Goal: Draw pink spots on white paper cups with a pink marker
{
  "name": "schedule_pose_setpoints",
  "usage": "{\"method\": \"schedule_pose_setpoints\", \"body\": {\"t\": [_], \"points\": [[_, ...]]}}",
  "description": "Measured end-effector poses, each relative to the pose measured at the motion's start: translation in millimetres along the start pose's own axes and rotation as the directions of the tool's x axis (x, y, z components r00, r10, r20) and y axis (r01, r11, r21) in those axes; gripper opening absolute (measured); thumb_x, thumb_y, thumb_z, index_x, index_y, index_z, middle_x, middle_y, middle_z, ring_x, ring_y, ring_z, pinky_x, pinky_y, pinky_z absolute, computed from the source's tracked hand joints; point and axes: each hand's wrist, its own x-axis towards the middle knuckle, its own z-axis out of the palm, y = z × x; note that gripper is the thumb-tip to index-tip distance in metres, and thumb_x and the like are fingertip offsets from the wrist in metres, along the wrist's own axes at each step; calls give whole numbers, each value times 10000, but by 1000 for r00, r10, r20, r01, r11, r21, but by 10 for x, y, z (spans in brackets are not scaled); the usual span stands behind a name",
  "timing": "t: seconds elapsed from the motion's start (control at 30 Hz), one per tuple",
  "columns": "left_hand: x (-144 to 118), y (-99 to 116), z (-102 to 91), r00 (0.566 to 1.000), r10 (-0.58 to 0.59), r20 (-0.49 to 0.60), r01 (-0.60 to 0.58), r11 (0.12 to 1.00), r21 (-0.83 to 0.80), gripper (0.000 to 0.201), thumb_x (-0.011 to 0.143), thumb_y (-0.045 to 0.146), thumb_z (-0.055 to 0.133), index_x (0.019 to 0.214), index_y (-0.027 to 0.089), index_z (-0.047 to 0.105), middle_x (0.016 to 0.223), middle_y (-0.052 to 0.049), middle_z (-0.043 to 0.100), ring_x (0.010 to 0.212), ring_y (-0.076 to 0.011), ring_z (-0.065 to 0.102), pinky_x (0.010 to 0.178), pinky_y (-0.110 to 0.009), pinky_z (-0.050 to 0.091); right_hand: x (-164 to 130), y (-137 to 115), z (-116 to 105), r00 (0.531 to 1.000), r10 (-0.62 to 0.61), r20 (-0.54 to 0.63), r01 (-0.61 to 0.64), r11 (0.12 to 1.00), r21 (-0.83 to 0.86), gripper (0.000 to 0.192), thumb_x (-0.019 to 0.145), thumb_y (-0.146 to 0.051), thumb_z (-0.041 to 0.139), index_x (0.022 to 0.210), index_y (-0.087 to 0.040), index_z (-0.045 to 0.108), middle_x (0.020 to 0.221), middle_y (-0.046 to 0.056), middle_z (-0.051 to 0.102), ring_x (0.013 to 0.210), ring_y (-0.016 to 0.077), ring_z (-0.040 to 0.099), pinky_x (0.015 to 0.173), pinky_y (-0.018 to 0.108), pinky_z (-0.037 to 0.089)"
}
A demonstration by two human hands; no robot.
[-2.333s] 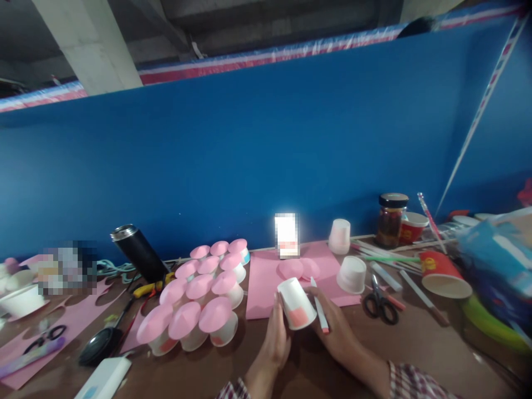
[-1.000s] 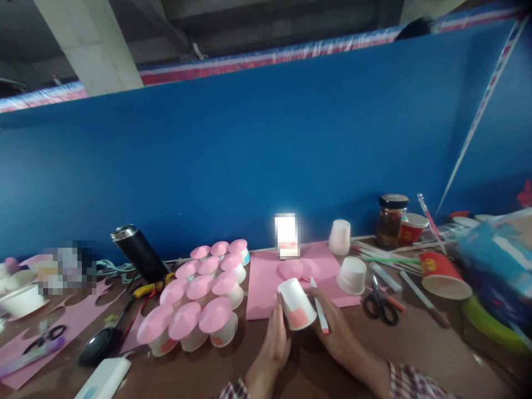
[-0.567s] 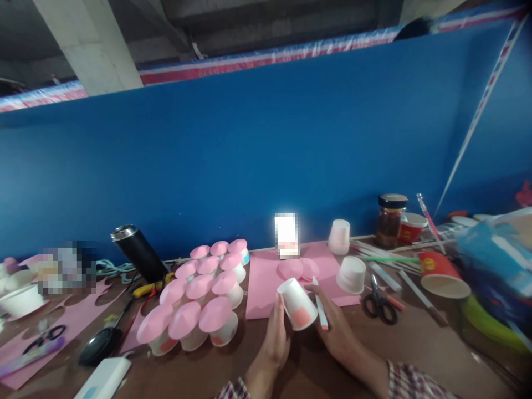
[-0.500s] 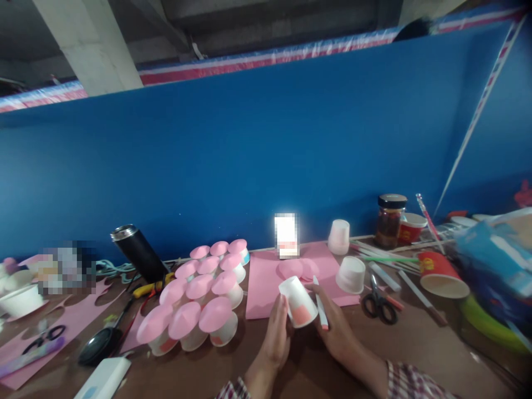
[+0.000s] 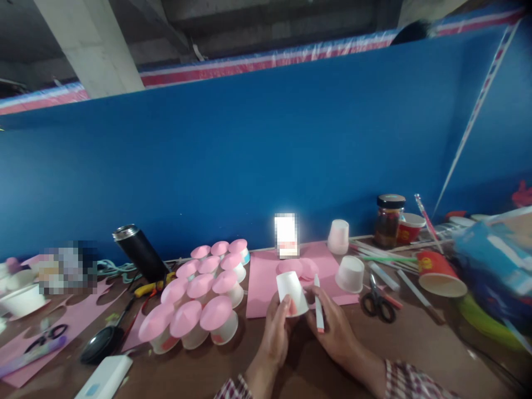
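My left hand (image 5: 274, 331) is closed around a white paper cup (image 5: 292, 289) that has an orange patch on its side. The cup is held tilted in front of me, its wide rim toward the lower right. My right hand (image 5: 336, 328) grips a white marker (image 5: 318, 306) with an orange end, pointing upward beside the cup. Behind the hands, pink paper discs (image 5: 306, 268) lie on a pink sheet (image 5: 261, 288). To the left stand rows of upturned cups topped with pink paper cones (image 5: 216, 313).
Right of the hands are an upturned white cup (image 5: 349, 275), black scissors (image 5: 378, 303), another marker (image 5: 420, 296), a red paper cup (image 5: 440, 271) and a jar (image 5: 389, 223). A black flask (image 5: 141, 255) and a glue gun (image 5: 102, 342) are at left. A blue partition (image 5: 257, 144) closes off the back.
The cup has turned in my left hand, and the thumb now lies over its orange patch. My right hand, still with the marker, has shifted only slightly.
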Motion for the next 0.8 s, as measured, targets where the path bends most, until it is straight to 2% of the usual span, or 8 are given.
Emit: {"method": "schedule_pose_setpoints", "body": {"t": [0.13,0.23,0.47,0.6,0.8], "points": [[11,44,32,999,-38,20,40,987,-152,270,853,411,600,969,171,648,953,-78,700,952,-244,650,893,-374,489,6,-49,1,998,-58,-36,59,998,16,286,842,-156,523,1122,-215,530,972,84,679,884,228,677,773,330,571],[-1,72,54,997,-70,43,77,980,-182,327,866,453,567,971,155,650,984,-112,708,999,-270,649,920,-402,481,10,-88,-22,994,-70,-86,73,997,27,260,866,-178,518,1123,-218,519,972,86,671,870,227,675,777,334,572],[-39,58,68,994,-80,78,88,991,-101,350,875,444,560,1058,159,647,1094,-110,694,1055,-276,629,949,-407,461,20,-87,-29,996,-24,-81,25,1000,16,242,903,-230,530,1144,-213,527,1052,101,668,963,249,665,829,360,567],[-27,34,37,996,-52,75,57,996,-72,328,884,441,558,1041,168,651,1074,-94,702,1045,-260,631,956,-383,448,11,-79,-17,997,-46,-58,48,998,45,222,917,-218,519,1139,-221,532,1045,95,669,958,237,664,830,348,565],[0,12,5,997,-44,71,48,997,-54,341,878,431,575,1060,154,657,1072,-104,700,1058,-263,621,948,-372,445,-8,-59,-10,995,-51,-90,55,998,35,255,914,-208,528,1169,-213,519,1071,108,659,1008,246,655,855,356,562]]}}
